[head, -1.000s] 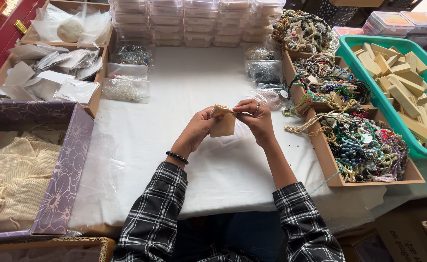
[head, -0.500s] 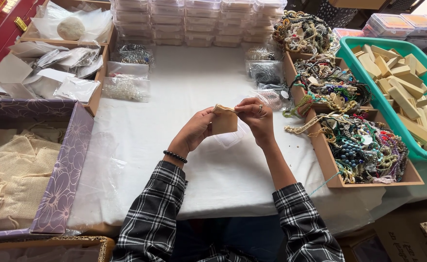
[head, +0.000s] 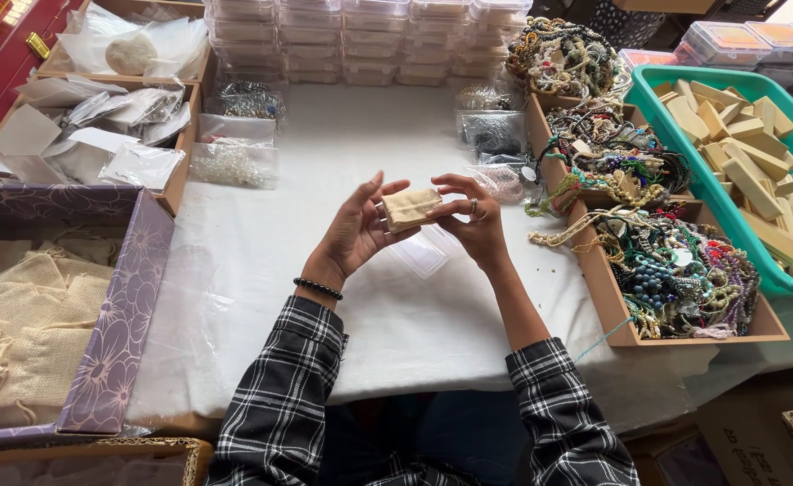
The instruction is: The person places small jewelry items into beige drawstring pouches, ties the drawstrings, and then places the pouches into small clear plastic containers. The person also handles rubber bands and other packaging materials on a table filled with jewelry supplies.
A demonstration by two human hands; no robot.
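Head view: both hands, left hand (head: 353,236) and right hand (head: 476,227), had lowered the small beige pouch (head: 411,209) toward frame centre, fingers still pinching it.

Tabletop (head: 261,270): white cloth, before you.
Centre: clear plastic lid (head: 422,254).
Right: bead trays (head: 605,297).
Upper left: packet boxes (head: 180,175).

Stacked clear lidded boxes (head: 360,36) along the table's far edge, clear plastic bags (head: 234,162) far left, small beige pouch (head: 412,209) held centre
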